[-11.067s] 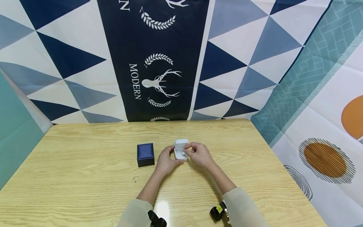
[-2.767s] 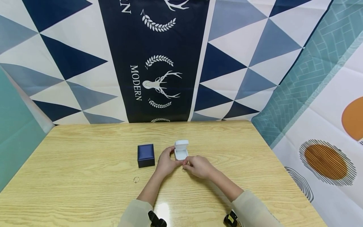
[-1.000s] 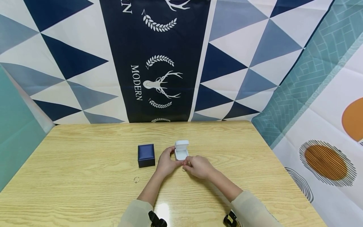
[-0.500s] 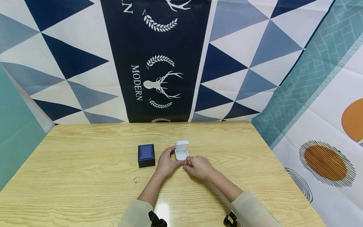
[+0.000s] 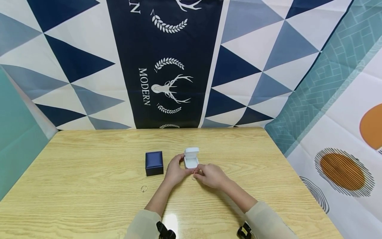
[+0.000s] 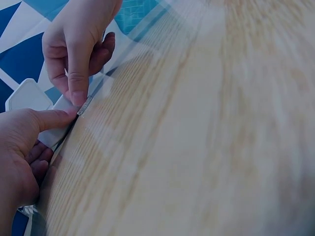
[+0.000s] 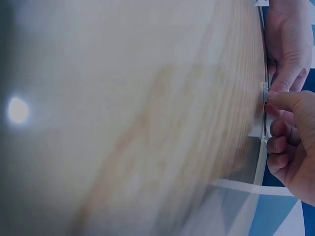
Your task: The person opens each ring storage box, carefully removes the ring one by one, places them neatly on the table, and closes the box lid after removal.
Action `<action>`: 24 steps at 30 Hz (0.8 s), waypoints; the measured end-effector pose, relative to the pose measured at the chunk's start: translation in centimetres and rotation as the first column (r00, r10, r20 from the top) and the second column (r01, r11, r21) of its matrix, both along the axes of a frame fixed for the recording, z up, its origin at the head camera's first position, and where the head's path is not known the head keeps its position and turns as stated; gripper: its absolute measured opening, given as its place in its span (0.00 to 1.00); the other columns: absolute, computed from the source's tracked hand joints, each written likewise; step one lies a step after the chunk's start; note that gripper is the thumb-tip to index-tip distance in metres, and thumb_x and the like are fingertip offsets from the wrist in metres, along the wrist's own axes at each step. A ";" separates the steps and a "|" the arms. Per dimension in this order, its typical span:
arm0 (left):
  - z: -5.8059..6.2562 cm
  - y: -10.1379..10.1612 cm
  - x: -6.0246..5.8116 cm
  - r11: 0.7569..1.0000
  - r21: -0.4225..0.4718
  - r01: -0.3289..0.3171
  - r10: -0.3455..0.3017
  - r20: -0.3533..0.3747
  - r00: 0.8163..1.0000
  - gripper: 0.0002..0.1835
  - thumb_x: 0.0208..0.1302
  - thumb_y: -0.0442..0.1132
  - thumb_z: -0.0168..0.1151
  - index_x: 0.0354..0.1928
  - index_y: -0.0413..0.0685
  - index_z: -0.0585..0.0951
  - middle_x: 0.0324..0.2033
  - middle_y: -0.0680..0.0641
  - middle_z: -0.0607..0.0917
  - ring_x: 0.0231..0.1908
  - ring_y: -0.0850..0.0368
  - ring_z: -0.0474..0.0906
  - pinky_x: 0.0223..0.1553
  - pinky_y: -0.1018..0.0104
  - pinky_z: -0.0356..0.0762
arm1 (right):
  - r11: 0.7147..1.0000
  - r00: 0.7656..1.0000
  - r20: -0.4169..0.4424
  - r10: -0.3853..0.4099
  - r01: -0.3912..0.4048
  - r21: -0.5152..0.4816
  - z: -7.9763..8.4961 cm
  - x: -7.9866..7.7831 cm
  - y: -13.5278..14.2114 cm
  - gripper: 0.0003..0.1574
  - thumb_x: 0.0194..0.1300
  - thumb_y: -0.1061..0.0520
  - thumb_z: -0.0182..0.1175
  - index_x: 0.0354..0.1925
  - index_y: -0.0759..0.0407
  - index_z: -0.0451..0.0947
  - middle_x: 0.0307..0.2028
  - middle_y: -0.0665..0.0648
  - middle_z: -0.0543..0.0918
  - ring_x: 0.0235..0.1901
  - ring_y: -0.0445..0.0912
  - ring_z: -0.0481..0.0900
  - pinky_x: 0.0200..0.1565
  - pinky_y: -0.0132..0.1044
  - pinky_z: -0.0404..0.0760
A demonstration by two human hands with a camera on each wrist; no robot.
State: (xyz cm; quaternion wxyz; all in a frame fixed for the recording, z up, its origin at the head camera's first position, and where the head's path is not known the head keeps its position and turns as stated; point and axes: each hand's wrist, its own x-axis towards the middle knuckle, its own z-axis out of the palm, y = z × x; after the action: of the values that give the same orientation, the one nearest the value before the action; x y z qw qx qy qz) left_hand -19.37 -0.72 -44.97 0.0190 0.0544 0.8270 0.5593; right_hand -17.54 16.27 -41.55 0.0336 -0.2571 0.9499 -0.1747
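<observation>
An open white ring box (image 5: 191,162) stands on the table, its lid raised. My left hand (image 5: 174,171) grips it from the left, thumb at the front and fingers around the far side. Just in front of the box, my right hand (image 5: 211,176) pinches a small ring (image 5: 193,178) between thumb and fingertips, low over the wood. In the left wrist view this ring (image 6: 84,105) looks silvery and textured; whether it touches the table I cannot tell. The right wrist view shows the ring (image 7: 265,92) beside both thumbs.
A closed dark blue box (image 5: 154,162) stands left of my left hand. Nearer to me lies a thin gold-coloured ring (image 5: 144,188). The wooden table (image 5: 89,172) ends at a patterned cloth backdrop (image 5: 167,109).
About eleven seconds ago my right hand was at the inside of the white box; it has since come down in front with the ring. Over the last seconds both hands have barely moved.
</observation>
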 end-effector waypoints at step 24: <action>-0.2 0.2 -0.1 1.000 -0.002 -0.011 0.011 0.009 1.000 0.39 0.43 0.38 0.76 0.60 0.37 0.71 0.54 0.39 0.77 0.58 0.42 0.70 0.63 0.47 0.64 | 0.970 0.988 0.039 -0.150 0.155 -0.186 0.6 -0.7 1.7 0.09 0.65 0.50 0.58 0.36 0.53 0.80 0.14 0.43 0.74 0.14 0.35 0.66 0.19 0.28 0.66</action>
State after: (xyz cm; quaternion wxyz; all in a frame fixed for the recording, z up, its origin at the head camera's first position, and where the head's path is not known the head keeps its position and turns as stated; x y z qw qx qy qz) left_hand -19.45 -0.56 -45.22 0.0198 0.0472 0.8277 0.5589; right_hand -18.26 17.97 -40.99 0.0072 -0.1832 0.9455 -0.2692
